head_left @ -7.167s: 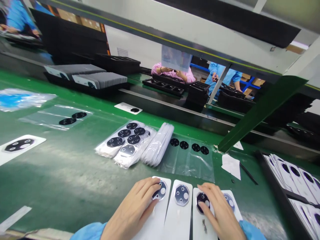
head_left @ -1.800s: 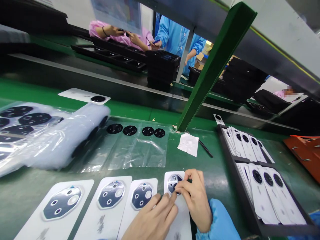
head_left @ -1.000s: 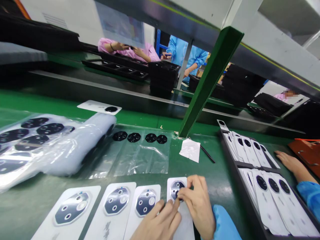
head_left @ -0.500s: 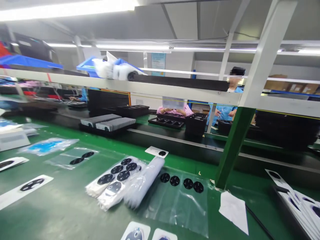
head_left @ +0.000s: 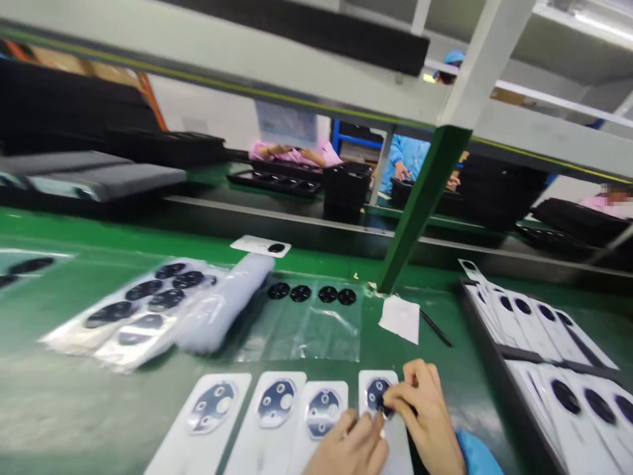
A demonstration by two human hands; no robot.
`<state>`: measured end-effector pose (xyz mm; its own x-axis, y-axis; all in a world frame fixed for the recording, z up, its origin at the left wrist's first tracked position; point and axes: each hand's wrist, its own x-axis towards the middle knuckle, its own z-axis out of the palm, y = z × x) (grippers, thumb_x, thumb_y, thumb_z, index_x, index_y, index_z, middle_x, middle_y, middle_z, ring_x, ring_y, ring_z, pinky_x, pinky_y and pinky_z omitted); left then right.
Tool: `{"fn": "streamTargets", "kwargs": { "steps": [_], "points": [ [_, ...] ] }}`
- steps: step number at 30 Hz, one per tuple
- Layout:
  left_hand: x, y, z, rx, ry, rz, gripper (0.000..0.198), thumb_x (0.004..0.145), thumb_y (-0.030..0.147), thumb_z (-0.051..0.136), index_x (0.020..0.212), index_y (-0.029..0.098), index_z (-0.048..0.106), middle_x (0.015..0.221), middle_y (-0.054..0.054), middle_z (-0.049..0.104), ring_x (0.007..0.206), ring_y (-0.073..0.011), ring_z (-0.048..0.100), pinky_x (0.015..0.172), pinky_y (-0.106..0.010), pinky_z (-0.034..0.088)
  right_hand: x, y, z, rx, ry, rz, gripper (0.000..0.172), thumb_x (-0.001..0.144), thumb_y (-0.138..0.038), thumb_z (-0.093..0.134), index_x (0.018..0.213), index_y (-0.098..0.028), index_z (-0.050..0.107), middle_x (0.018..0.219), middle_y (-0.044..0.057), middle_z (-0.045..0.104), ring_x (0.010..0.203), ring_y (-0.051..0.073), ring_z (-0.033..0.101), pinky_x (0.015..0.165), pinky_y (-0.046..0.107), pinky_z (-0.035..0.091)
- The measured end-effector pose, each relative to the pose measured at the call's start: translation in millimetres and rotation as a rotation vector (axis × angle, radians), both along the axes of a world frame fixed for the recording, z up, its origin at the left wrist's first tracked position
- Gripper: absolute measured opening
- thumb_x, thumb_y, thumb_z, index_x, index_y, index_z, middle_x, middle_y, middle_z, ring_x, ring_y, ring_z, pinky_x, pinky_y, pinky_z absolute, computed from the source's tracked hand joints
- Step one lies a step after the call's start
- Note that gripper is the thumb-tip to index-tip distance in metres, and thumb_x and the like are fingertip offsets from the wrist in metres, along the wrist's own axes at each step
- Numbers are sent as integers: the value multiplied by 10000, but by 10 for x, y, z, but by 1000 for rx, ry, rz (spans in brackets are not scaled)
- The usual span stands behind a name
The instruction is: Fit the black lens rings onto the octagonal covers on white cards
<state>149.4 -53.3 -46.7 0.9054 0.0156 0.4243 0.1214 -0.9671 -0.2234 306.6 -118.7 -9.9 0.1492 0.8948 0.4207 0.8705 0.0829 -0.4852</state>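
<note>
Several white rectangular panels lie in a row before me, each with a round recess with holes at its far end. The rightmost white panel [head_left: 366, 381] lies under my two hands. Over its recess sits a black round disc [head_left: 374, 390], partly hidden by fingers. My right hand [head_left: 426, 419] pinches the disc's right edge between thumb and fingers. From the near side, my left hand [head_left: 349, 445] reaches to the disc's lower edge with curled, closed fingers; what they hold, if anything, is hidden. Close by on the left is another white panel [head_left: 321, 389].
Beyond the panels lies a clear plastic bag [head_left: 306, 336] with several black discs. Left of it are a white wrapped roll [head_left: 222, 310] and a bagged stack of discs [head_left: 143, 310]. A black tray [head_left: 527, 396] of panels stands right. A green post [head_left: 420, 211] rises behind; co-workers sit beyond.
The view has tipped down and turned right. Both my hands, out of sight before, now show at the rightmost panel. More of the panel row and the tray is visible.
</note>
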Motion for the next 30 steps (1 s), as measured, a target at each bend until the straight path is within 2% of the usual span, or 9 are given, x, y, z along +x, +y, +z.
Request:
{"fn": "streamTargets", "kwargs": {
  "steps": [4,8,14,20,24,27,30],
  "points": [
    [-28,-13,117,-77,-157,30,301,954,182,349,781,161,594,1006,-55,666,879,-177,483,805,-335,308,-67,2,105,-85,39,-59,246,818,-8,533,707,-212,614,804,14,420,808,187,449,684,316,446],
    [-47,-7,168,-90,-174,26,383,954,125,264,767,158,596,974,-64,661,863,-186,466,791,-338,285,-77,-7,129,-114,87,-77,233,818,-4,542,738,-207,624,819,12,403,823,185,436,715,323,440],
    [-57,-39,140,-104,-90,50,235,907,146,380,799,162,589,1014,-77,637,876,-198,459,791,-342,275,-82,-16,126,-141,77,-49,246,805,5,542,715,-208,626,805,11,409,813,184,428,695,305,426],
    [-65,-42,144,-108,-82,27,202,886,149,404,816,157,593,992,-82,639,885,-206,462,768,-342,276,-66,11,131,-128,102,-65,249,805,-10,543,692,-212,633,797,11,433,803,179,451,712,304,419],
    [-78,-39,201,-147,-86,41,221,899,150,385,845,156,599,1036,-74,642,916,-203,476,779,-341,281,41,14,109,-43,426,-143,215,887,-191,500,689,-196,584,759,1,492,756,156,499,705,280,427],
    [-92,-35,265,-172,-90,46,253,897,115,356,842,153,600,1037,-68,652,932,-204,484,797,-344,286,85,2,75,-35,691,-230,257,897,-353,481,733,-182,580,682,-12,507,631,131,494,592,249,416],
    [-111,-23,322,-195,-93,38,255,888,87,361,795,161,587,1055,-61,656,920,-195,491,803,-338,288,83,4,46,-85,906,-282,321,843,-464,538,773,-161,618,609,-16,527,522,108,469,480,225,392]
  ]
}}
